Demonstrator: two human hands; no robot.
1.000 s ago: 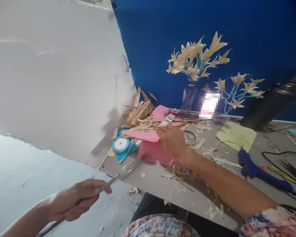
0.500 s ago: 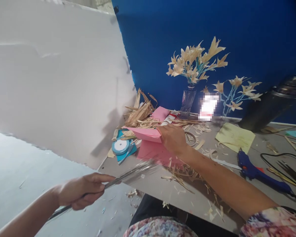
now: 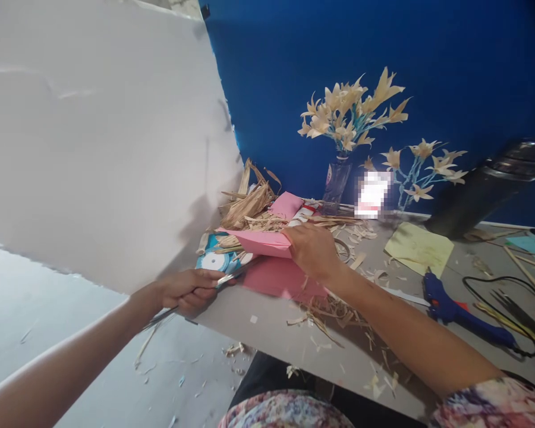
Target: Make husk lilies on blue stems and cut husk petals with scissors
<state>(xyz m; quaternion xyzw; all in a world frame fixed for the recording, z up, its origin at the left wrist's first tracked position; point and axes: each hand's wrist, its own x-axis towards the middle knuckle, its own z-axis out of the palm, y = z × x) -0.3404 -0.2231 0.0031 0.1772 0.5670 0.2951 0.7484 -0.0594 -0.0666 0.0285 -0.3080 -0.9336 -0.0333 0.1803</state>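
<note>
My left hand (image 3: 188, 290) is closed round a bundle of thin metal wires (image 3: 225, 278), whose tips point under the raised pink paper. My right hand (image 3: 312, 249) pinches the upper pink sheets (image 3: 261, 241) and holds them lifted off the lower pink sheet (image 3: 280, 278) on the grey board (image 3: 271, 321). A blue ribbon spool (image 3: 214, 261) lies just left of the pink stack.
Dried straw-coloured leaf strips (image 3: 249, 205) are heaped behind the paper. A vase of handmade pale flowers (image 3: 345, 128) stands against the blue wall. A yellow sheet (image 3: 419, 248), a blue glue gun (image 3: 455, 309) with its black cord and a dark cylinder (image 3: 490, 187) lie to the right. A white panel (image 3: 98, 137) leans at left.
My left hand has moved up and to the right, bringing the wires to the pink stack and under the lifted sheets. My right hand has raised the upper pink sheets a little.
</note>
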